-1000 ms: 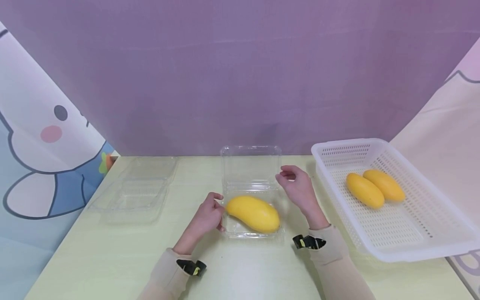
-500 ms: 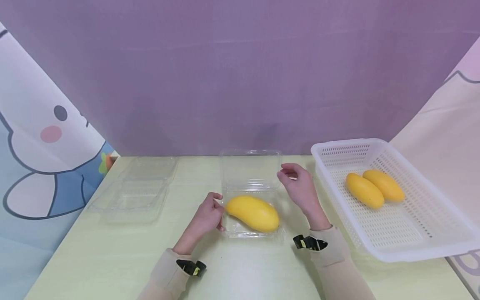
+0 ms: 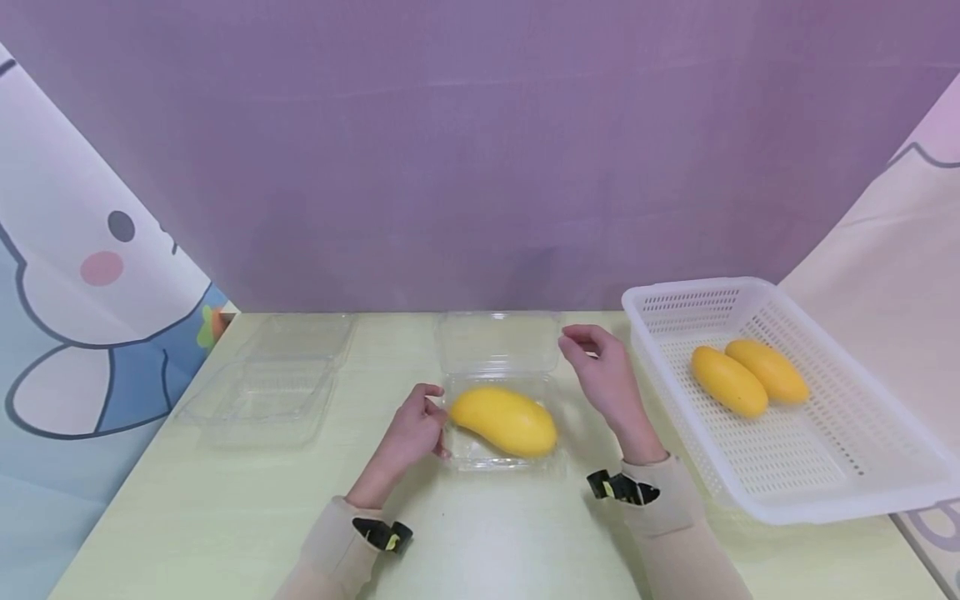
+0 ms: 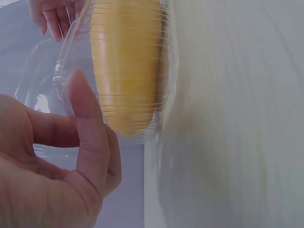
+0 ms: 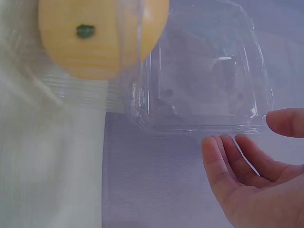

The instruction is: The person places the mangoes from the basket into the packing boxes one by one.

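Note:
A yellow mango (image 3: 504,422) lies in the base of a clear plastic clamshell box (image 3: 468,458). The box's lid (image 3: 498,343) is folded back toward the rear. My left hand (image 3: 416,425) touches the box's left side with thumb and fingers spread along the rim; in the left wrist view, a fingertip (image 4: 81,90) meets the rim. My right hand (image 3: 603,371) hovers by the lid's right edge, fingers loosely bent. In the right wrist view, the thumb (image 5: 285,122) is very near the lid corner, and the other fingers sit apart below its edge.
At the right stands a white perforated basket (image 3: 810,483) holding two mangoes (image 3: 729,382). Another clear clamshell box (image 3: 270,387) lies open on the left of the pale table (image 3: 465,542). A purple backdrop (image 3: 480,167) rises behind the table.
The lid has tipped backward and lower. My right hand has shifted slightly right. The mango and box base have moved slightly rearward, while my left hand has stayed almost in place.

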The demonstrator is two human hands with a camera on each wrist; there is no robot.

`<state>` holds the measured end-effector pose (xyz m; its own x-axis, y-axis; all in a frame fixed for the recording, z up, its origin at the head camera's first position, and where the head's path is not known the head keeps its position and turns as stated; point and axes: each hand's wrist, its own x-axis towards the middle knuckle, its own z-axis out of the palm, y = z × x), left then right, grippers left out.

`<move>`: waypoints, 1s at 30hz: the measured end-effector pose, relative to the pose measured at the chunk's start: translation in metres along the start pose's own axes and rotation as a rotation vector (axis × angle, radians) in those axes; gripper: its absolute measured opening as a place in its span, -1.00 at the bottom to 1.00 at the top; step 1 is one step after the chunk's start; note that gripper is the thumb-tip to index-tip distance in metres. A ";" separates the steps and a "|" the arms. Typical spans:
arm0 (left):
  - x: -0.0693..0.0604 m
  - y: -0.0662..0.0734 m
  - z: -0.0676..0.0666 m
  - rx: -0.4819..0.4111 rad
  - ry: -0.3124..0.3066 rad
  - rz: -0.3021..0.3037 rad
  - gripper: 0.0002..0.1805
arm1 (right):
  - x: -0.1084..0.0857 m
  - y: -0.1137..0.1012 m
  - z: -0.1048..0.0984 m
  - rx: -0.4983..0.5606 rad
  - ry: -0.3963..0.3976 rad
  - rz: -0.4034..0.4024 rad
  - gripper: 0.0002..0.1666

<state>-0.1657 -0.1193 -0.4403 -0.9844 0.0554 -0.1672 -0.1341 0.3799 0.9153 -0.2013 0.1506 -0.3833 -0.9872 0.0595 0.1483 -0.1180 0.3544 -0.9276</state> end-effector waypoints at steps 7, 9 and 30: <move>0.002 0.000 -0.001 -0.050 0.006 -0.026 -0.55 | -0.003 -0.006 -0.002 0.027 0.006 -0.019 -0.60; 0.002 0.000 -0.001 -0.058 0.008 -0.027 -0.55 | -0.003 -0.007 -0.003 0.040 0.008 -0.024 -0.61; 0.001 0.002 -0.005 -0.170 0.017 -0.059 -0.59 | -0.010 -0.019 -0.004 0.142 0.061 -0.010 -0.66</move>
<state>-0.1677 -0.1229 -0.4367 -0.9758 0.0210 -0.2178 -0.2080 0.2200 0.9531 -0.1890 0.1471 -0.3661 -0.9779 0.1146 0.1746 -0.1465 0.2196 -0.9645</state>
